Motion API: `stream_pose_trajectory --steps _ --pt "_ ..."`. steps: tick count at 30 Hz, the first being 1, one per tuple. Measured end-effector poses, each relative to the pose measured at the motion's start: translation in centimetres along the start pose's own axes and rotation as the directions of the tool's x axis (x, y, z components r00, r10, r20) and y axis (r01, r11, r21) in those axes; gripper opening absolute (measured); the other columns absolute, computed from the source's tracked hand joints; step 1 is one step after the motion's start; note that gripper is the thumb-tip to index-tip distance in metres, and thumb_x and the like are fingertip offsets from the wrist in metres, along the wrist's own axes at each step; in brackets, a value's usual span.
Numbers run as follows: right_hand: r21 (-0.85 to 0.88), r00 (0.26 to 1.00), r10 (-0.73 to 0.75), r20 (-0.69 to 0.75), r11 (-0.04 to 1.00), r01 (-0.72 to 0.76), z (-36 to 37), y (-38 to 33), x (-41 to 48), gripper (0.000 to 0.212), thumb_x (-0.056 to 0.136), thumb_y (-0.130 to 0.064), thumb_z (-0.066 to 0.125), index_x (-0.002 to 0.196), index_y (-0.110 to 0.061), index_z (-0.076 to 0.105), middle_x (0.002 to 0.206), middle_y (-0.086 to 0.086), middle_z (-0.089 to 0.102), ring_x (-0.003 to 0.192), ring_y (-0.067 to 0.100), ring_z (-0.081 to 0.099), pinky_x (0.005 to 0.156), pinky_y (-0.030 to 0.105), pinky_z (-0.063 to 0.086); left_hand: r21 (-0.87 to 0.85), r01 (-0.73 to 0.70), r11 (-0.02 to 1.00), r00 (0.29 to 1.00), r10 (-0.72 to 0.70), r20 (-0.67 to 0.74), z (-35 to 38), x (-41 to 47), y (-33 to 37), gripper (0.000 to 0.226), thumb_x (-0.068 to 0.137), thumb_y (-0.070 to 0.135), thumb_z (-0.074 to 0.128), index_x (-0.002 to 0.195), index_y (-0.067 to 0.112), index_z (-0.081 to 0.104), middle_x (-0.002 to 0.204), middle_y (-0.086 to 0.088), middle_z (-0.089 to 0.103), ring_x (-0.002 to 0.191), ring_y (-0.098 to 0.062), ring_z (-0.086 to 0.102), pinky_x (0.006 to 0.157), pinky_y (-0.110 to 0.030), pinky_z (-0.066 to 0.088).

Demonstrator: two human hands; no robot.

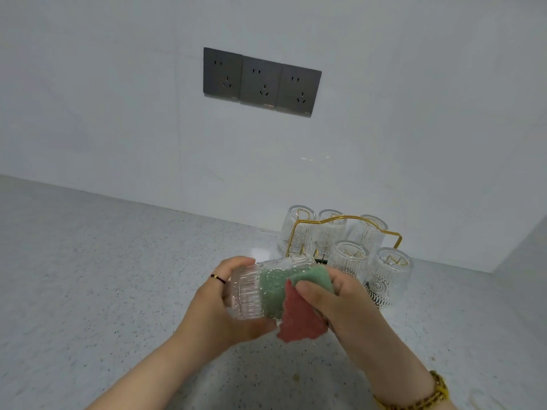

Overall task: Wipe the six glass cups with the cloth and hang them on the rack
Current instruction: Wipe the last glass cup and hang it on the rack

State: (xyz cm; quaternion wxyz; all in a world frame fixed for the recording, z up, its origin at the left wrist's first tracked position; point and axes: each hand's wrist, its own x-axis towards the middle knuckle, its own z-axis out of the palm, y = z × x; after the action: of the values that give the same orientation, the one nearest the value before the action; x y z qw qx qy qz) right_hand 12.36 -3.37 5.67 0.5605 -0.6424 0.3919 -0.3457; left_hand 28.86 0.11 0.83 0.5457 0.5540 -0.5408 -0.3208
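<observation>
One ribbed glass cup [248, 291] is gripped on its side above the speckled countertop [88, 276] by the left hand [216, 306], fingers curled round its base, while one green-and-pink cloth [296, 309] is pushed into its mouth and pinched by the right hand [343, 303]. Three dark grey wall sockets [262, 81] are seen above, their small markings too fine to be read. At right, five more cups [350, 257] are hung upside down on one gold wire rack [349, 216], near the wall.
</observation>
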Motion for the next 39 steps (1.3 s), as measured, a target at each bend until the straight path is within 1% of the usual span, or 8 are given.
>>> stream_pose_trajectory --steps 6,11,16,23,27,33,36,39 --pt "-0.403 0.977 -0.094 0.19 0.9 0.165 -0.5 -0.4 -0.9 0.012 0.075 -0.014 0.07 0.083 -0.017 0.062 0.073 -0.003 0.067 0.069 0.016 0.068 0.066 0.027 0.056 -0.377 0.569 0.731 0.789 -0.355 0.502 -1.2 0.6 -0.1 0.044 0.058 0.042 0.062 0.092 0.014 0.063 0.067 -0.011 0.071 0.05 -0.022 0.065 0.042 -0.023 0.05" --pt "-0.408 0.992 -0.115 0.043 0.905 0.122 -0.4 0.0 -0.5 0.009 0.079 -0.014 0.066 0.082 -0.021 0.063 0.08 -0.001 0.066 0.076 0.014 0.063 0.069 0.025 0.052 -0.042 0.19 0.981 0.937 -0.168 0.305 -0.8 0.3 -0.7 0.105 0.012 0.082 0.066 0.107 0.042 0.045 0.112 0.016 0.058 0.095 0.0 0.06 0.076 -0.012 0.047" --pt "-0.408 0.995 -0.086 -0.052 0.911 0.057 0.7 1.1 -0.2 0.009 0.079 -0.019 0.065 0.074 -0.024 0.06 0.072 -0.007 0.061 0.068 0.008 0.056 0.062 0.018 0.047 0.436 -0.155 0.887 0.942 0.0 0.335 -0.8 -0.4 0.2 0.09 0.025 0.073 0.059 0.105 0.065 0.018 0.106 0.048 0.038 0.096 0.029 0.041 0.079 0.008 0.029" --pt "-0.543 0.994 -0.101 0.05 0.832 0.112 1.2 1.0 0.0 0.008 0.079 -0.024 0.066 0.083 -0.018 0.062 0.076 -0.005 0.059 0.072 0.009 0.054 0.064 0.016 0.042 0.383 -0.034 0.923 0.946 -0.094 0.312 1.5 -0.4 -1.3 0.07 0.046 0.049 0.074 0.098 0.065 0.029 0.084 0.032 0.056 0.082 0.004 0.058 0.078 -0.006 0.045" --pt "-0.445 0.993 -0.038 0.111 0.891 0.084 0.1 0.3 0.1 0.016 0.076 -0.017 0.069 0.077 -0.031 0.06 0.073 -0.015 0.063 0.07 0.0 0.06 0.064 0.013 0.05 0.069 0.139 0.988 0.873 -0.155 0.462 0.4 0.1 -1.6 0.062 0.057 0.011 0.082 0.101 0.036 0.047 0.087 0.012 0.064 0.074 0.008 0.063 0.066 -0.011 0.049" --pt "-0.144 0.993 -0.116 -0.032 0.984 0.11 -1.1 -0.4 0.0 0.018 0.082 -0.009 0.061 0.076 -0.026 0.067 0.068 -0.008 0.066 0.059 0.004 0.059 0.055 0.021 0.05 -0.277 0.362 0.89 0.747 -0.099 0.657 0.2 -0.1 -2.7 0.088 0.036 0.055 0.086 0.111 0.016 0.06 0.099 0.001 0.073 0.095 -0.017 0.068 0.078 -0.023 0.052" --pt "0.279 0.946 -0.077 -0.316 0.945 0.17 -1.9 0.7 0.1 0.012 0.081 -0.028 0.058 0.086 -0.019 0.064 0.081 0.004 0.062 0.072 0.017 0.059 0.068 0.029 0.052 -0.375 0.37 0.85 0.803 -0.089 0.589 0.5 0.5 -2.2 0.074 0.028 0.055 0.086 0.093 0.022 0.07 0.086 0.001 0.074 0.083 -0.016 0.07 0.068 -0.025 0.056" --pt "0.598 0.927 0.07 -0.369 0.781 0.179 -1.2 2.0 -0.5 0.021 0.085 -0.027 0.046 0.094 -0.012 0.059 0.086 0.003 0.063 0.073 0.005 0.063 0.064 0.015 0.054 -0.427 0.302 0.852 0.925 -0.154 0.348 0.4 1.4 -1.8 0.111 0.012 0.052 0.089 0.112 0.013 0.058 0.097 -0.008 0.071 0.092 -0.026 0.068 0.078 -0.038 0.055"
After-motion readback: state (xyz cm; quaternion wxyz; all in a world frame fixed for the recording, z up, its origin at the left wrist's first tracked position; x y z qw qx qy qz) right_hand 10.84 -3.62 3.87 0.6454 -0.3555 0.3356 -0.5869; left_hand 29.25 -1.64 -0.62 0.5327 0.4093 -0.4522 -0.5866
